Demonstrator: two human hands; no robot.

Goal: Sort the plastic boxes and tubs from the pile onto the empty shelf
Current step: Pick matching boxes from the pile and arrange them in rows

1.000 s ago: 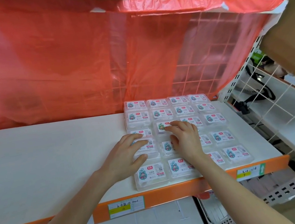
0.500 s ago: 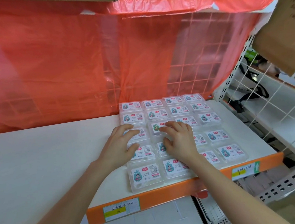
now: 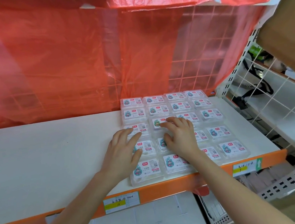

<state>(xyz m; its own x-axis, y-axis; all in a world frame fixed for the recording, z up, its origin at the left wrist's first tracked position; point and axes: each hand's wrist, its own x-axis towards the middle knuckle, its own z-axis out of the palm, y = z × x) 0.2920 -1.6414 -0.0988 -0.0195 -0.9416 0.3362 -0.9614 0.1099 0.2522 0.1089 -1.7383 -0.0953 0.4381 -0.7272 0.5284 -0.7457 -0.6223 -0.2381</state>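
Note:
Several clear plastic boxes (image 3: pixel 209 115) with white and teal labels lie in a neat grid on the right part of the white shelf (image 3: pixel 47 160). My left hand (image 3: pixel 122 151) lies flat with spread fingers on the boxes of the leftmost column, in the middle rows. My right hand (image 3: pixel 180 137) presses with straight fingers on the boxes of the second column, its fingertips on a box (image 3: pixel 158 124) in the third row. Neither hand grips a box. Some boxes are hidden under the hands.
The shelf has an orange front edge (image 3: pixel 170 186) with price tags. Red plastic sheeting (image 3: pixel 64 66) hangs behind over a wire grid. A white wire side panel (image 3: pixel 270 97) stands at the right, cardboard boxes (image 3: pixel 290 31) beyond it. The shelf's left half is bare.
Both hands slid a little farther back along the grid of boxes. The view shifted slightly.

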